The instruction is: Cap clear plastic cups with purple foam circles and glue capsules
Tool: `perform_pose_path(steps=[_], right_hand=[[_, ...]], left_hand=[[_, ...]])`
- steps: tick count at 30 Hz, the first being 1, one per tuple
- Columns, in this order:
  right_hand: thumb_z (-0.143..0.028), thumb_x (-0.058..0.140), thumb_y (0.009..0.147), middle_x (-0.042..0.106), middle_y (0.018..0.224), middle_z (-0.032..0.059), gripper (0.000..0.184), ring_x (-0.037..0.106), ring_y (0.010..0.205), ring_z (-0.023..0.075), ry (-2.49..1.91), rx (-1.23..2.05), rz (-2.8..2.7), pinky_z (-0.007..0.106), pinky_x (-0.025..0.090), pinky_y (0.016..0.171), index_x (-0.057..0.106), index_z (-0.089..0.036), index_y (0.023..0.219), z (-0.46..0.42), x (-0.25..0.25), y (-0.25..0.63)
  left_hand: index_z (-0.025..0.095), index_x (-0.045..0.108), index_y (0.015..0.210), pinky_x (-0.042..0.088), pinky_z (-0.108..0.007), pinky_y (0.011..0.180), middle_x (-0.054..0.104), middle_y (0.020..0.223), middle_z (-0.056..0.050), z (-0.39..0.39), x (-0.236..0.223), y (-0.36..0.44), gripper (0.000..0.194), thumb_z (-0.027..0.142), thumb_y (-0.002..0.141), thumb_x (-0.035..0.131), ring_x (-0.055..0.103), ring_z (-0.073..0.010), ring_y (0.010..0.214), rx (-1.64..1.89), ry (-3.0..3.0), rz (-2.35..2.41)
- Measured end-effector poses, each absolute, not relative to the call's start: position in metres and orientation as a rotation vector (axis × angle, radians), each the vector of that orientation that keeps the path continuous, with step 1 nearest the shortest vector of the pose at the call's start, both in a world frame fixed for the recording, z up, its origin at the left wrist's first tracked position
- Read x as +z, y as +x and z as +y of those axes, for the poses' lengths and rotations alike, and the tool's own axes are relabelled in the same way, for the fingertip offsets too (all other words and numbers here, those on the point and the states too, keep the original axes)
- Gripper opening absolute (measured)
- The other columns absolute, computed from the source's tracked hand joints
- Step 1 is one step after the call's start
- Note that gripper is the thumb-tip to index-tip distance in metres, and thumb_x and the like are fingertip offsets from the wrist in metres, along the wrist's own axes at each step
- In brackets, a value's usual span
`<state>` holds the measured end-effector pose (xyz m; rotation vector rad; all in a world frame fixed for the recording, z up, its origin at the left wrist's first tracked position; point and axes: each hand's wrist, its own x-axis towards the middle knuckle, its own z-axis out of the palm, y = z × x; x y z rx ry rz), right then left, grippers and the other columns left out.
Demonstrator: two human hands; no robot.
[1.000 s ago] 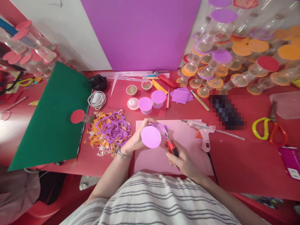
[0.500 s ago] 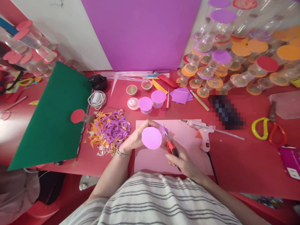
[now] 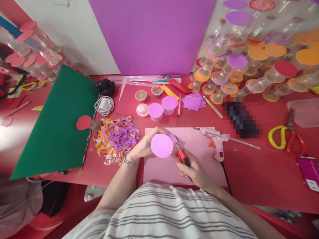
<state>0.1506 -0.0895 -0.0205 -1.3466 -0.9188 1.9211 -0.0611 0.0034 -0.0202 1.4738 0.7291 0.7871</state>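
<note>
My left hand (image 3: pixel 147 142) is closed around a clear plastic bottle piece capped with a round purple disc (image 3: pixel 161 145). More purple sheet sticks out behind the disc, on the side facing the blades. In my right hand (image 3: pixel 193 169) are red-and-black scissors (image 3: pixel 183 156), their metal blades pointing up and away from me at that purple edge. My fingers hide part of the handles. Both hands are above a pink sheet (image 3: pixel 159 171). Beyond them stand two purple-topped pieces (image 3: pixel 156 110), a pink domed piece (image 3: pixel 142 110) and small cups of sand-like filling (image 3: pixel 141 95).
Purple and orange scraps (image 3: pixel 119 134) lie left, beside a leaning green board (image 3: pixel 54 132). A glue gun (image 3: pixel 216 146) with a black cord rests right, near large scissors (image 3: pixel 284 136). Stacked bottle pieces with coloured discs (image 3: pixel 236 61) fill the back right. Purple squares (image 3: pixel 193 101) lie behind.
The camera view has shifted slightly. Both hands, the purple-capped bottle piece and the scissors keep nearly the same pose.
</note>
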Motion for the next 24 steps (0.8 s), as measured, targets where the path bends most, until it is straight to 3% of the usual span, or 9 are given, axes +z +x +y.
perform_pose_path(steps=[12, 18, 24], right_hand=[[-0.037, 0.067, 0.075, 0.05, 0.077, -0.005, 0.03, 0.039, 0.054, 0.0078, -1.36, 1.914, -0.956, 0.024, 0.033, 0.049, 0.054, -0.023, 0.097, -0.092, -0.017, 0.154], [-0.041, 0.069, 0.077, 0.046, 0.073, -0.0063, 0.028, 0.036, 0.052, 0.0078, -1.383, 1.94, -0.954, 0.023, 0.031, 0.047, 0.052, -0.023, 0.091, -0.093, -0.016, 0.154], [-0.038, 0.07, 0.077, 0.048, 0.078, -0.0045, 0.028, 0.037, 0.056, 0.0081, -1.354, 1.957, -0.966, 0.023, 0.034, 0.049, 0.056, -0.023, 0.096, -0.093, -0.017, 0.155]], left_hand=[[0.021, 0.057, 0.117, 0.052, -0.044, 0.101, 0.066, 0.123, -0.014, 0.006, -0.027, -0.068, 0.054, 0.043, 0.076, 0.084, 0.066, -0.0301, 0.115, 0.766, 1.63, 0.629], [0.021, 0.058, 0.115, 0.052, -0.042, 0.101, 0.067, 0.119, -0.013, 0.007, -0.023, -0.067, 0.047, 0.044, 0.081, 0.08, 0.067, -0.0268, 0.112, 0.794, 1.631, 0.617], [0.019, 0.061, 0.111, 0.054, -0.044, 0.097, 0.071, 0.117, -0.016, 0.006, -0.011, -0.065, 0.049, 0.044, 0.077, 0.083, 0.069, -0.0304, 0.109, 0.729, 1.579, 0.596]])
